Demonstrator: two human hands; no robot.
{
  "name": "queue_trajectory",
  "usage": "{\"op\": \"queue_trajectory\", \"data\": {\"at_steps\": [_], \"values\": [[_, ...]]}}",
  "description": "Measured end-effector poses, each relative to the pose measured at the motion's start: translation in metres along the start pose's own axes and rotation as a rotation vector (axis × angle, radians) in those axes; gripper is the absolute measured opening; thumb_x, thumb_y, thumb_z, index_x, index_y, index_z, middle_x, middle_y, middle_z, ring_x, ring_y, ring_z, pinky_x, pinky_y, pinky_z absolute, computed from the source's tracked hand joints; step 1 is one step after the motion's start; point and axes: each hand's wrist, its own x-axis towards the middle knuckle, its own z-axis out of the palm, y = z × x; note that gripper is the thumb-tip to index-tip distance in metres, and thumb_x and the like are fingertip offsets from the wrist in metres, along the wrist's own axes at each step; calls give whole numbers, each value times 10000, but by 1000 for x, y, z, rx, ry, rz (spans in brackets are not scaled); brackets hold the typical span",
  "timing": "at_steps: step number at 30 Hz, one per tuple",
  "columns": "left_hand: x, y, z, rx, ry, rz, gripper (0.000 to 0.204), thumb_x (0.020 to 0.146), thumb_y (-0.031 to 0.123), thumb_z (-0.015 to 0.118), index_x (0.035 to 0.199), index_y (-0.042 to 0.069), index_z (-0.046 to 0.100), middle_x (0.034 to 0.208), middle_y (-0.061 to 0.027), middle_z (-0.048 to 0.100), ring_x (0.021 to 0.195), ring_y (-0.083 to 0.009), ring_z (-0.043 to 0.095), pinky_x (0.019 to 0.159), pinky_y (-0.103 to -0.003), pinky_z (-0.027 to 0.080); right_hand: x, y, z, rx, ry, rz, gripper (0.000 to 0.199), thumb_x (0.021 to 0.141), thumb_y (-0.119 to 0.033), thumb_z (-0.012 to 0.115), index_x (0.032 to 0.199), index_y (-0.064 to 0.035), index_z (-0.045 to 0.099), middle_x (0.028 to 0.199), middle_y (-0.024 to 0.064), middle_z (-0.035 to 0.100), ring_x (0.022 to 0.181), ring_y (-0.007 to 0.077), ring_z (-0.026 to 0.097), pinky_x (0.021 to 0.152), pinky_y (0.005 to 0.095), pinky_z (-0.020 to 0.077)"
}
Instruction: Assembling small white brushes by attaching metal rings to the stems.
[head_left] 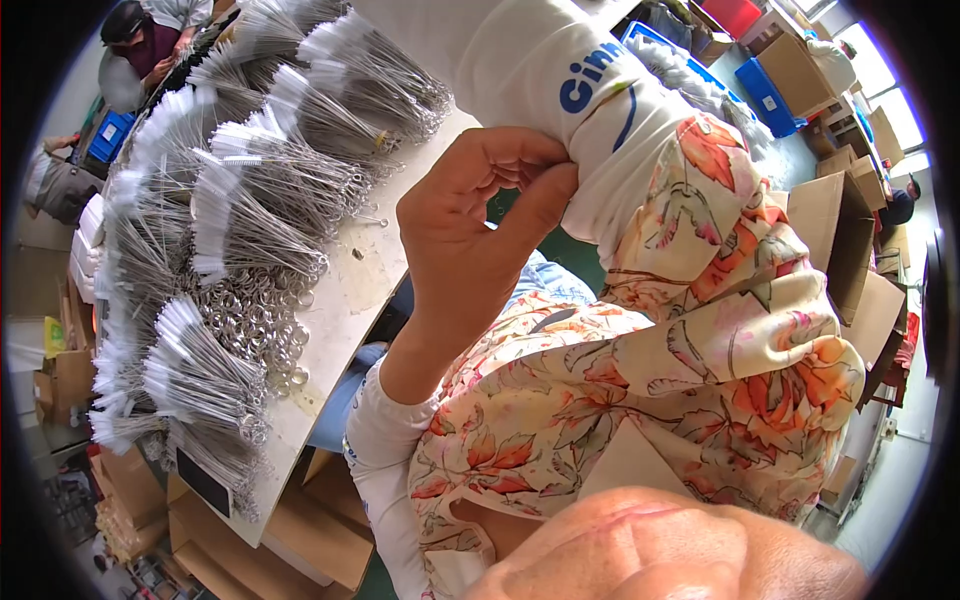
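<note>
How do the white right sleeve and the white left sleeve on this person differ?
The right sleeve is pinched by the left hand; nothing visible grips the left sleeve. The right sleeve runs out of the picture at the top, while the left sleeve's end shows. The right sleeve carries large blue lettering; none that large shows on the left sleeve. Both are white.

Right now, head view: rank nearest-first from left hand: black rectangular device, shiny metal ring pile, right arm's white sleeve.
1. Right arm's white sleeve: pinched by left hand.
2. Shiny metal ring pile: table, left.
3. Black rectangular device: table, lower left.
</note>
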Motion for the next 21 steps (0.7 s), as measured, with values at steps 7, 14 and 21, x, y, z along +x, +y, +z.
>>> {"op": "queue_trajectory", "data": {"at_steps": [7, 14, 21], "values": [[-6, -7, -10, 236, -22, 23, 199, 753, -34, 669, 942, -13, 613, 886, -70, 611, 797, -132, 585, 741, -243, 462, -5, -28, -22, -447, 151, 34, 154, 855, -171, 607, 936, -66, 687, 811, 55, 669, 670, 187, 625, 605, 306, 519], [-9, -11, -46, -960, -89, -231, 337, 895, 244, 450, 615, 130, 300, 647, -4, 372, 491, -112, 303, 598, -277, 386, -11, -37, -49, -902, 276, 73, 139, 859, -141, 594, 930, -58, 680, 798, 42, 658, 639, 169, 610, 594, 292, 514], [8, -49, -122, 684, 57, 130, 229, 772, 35, 619, 597, 62, 475, 600, 2, 529, 524, -34, 418, 486, -203, 323, 0, -66, -90, -1323, 387, 139, 126, 863, -112, 581, 923, -50, 673, 784, 29, 647, 608, 152, 595, 583, 278, 509]]}}
